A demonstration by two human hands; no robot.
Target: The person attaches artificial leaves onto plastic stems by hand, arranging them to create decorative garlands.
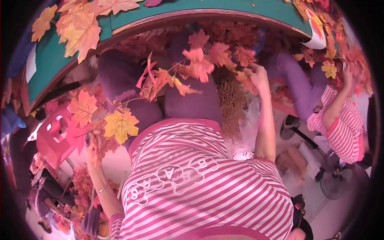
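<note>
A leaf string (158,82) is held up over the lap, going from the lower left up to the top right of the middle of the frame. Red, pink and orange leaves are seen on it, and a big yellow leaf (121,126) is hung near its low end. The low end is pinched in the left hand (95,151), with the grip pressed together. The high end is pinched by the fingertips of the right hand (256,76), close to a leaf. The thin stem in each grip is too small to be seen well.

The string is best held by its stem, as leaves could be pulled off if they are tugged. The hands are best kept apart, so no knots are made, but the string should not be stretched hard. Bent leaves may need to be turned flat, one by one, with a soft touch.

Under the string, the purple pants (192,104) are seen. Some brown straw (230,104) is seen just beside them. A green counter (208,12) is seen along the top, with more leaves (82,34) heaped at its upper left. A co-worker (340,124) is seen at the right.
</note>
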